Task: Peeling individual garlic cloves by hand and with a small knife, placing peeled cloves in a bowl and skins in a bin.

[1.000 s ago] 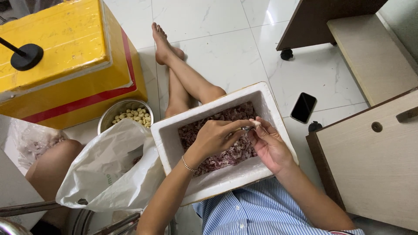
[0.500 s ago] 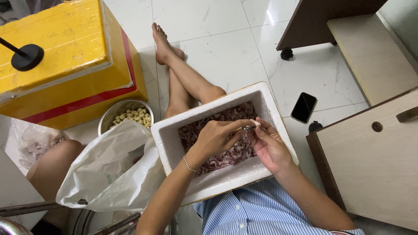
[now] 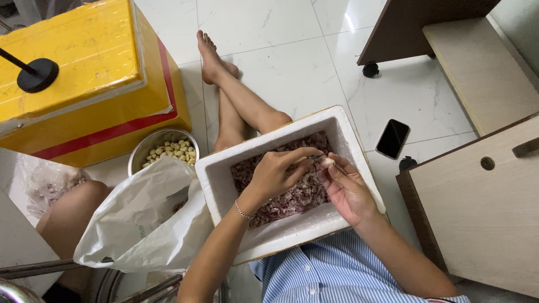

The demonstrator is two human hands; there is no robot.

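Observation:
A white foam box [image 3: 220, 174] rests on my lap, filled with purplish garlic skins and cloves [image 3: 292, 196]. Over the box my right hand [image 3: 345, 188] pinches a small pale garlic clove [image 3: 327, 163] between its fingertips. My left hand [image 3: 278, 171] meets it from the left, fingers closed on a small thin tool or the clove's skin; which one is too small to tell. A thin bracelet circles my left wrist.
A steel bowl of peeled cloves [image 3: 168, 150] stands left of the box, beside a white plastic bag [image 3: 140, 219]. A yellow box [image 3: 78, 73] sits behind. A black phone [image 3: 392, 138] lies on the tiled floor near wooden furniture [image 3: 477, 202]. Another person's knee [image 3: 70, 210] shows at the left.
Both hands stay over the box; the fingers have shifted only slightly around the clove.

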